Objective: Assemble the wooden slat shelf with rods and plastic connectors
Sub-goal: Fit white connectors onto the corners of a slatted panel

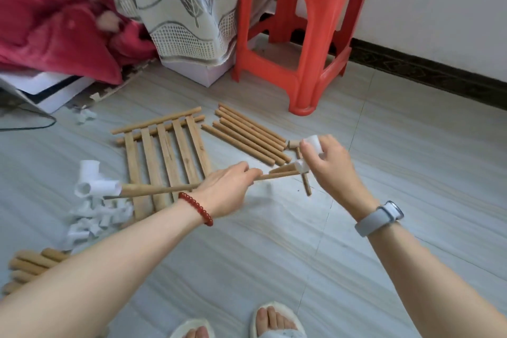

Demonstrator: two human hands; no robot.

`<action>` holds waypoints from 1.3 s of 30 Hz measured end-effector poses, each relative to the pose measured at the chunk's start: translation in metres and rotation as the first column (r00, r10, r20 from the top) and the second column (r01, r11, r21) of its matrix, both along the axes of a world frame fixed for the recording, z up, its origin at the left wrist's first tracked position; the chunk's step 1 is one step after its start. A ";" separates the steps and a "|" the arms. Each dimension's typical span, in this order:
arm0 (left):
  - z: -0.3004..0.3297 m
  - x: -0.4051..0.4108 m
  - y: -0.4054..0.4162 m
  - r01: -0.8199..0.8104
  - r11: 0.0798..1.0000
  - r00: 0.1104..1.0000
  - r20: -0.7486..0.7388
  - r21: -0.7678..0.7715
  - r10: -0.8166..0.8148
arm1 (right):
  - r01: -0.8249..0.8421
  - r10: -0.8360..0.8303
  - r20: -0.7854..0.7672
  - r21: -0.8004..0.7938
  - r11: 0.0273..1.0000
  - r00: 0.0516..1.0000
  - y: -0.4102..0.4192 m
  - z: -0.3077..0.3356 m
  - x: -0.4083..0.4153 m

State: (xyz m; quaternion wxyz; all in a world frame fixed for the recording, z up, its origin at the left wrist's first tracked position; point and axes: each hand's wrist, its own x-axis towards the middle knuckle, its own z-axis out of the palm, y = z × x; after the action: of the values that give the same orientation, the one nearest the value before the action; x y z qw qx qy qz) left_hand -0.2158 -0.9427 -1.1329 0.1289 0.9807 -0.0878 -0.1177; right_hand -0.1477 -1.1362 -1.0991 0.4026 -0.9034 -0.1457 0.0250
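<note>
A long round wooden rod [164, 190] is pinched in the curled fingers [247, 171] of the left hand [227, 186]; its long axis runs nearly level from left to right, held above the floor. A white plastic multi-way connector [96, 184] is fitted on its left end, and a smaller white plastic connector [300, 166] with short wooden pegs sits at its right end. A white plastic tube connector [312, 144] is pinched by the fingers of the right hand [329, 164]. Beneath the rod, a wooden slat panel [164, 153] lies flat on the grey tiled floor [384, 173], its slats pointing away from the person. A row of loose wooden rods [252, 133] lies beside it, near a red plastic stool [307, 35].
</note>
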 end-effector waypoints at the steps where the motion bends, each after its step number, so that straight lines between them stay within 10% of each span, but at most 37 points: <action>1: 0.017 0.001 -0.002 0.015 1.000 1.000 0.000 0.003 -0.015 | 0.008 -0.008 -0.015 -0.044 0.999 1.000 -0.001 0.018 0.002; 16: 0.011 -0.033 -0.051 0.142 0.990 0.990 0.017 0.017 -0.142 | 0.033 -0.171 -0.310 -0.406 0.913 0.935 -0.023 0.031 -0.012; 39: -0.003 -0.052 -0.054 0.160 0.987 0.986 0.053 -0.014 -0.159 | 0.182 -0.170 -0.190 0.050 0.982 0.967 -0.037 0.003 -0.052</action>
State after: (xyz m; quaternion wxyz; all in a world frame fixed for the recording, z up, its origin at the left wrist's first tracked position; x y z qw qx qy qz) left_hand -0.2679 -0.9969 -1.1361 0.1255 0.9720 -0.1705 -0.1016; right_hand -0.1995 -1.1734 -1.0964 0.4453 -0.8924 -0.0277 0.0682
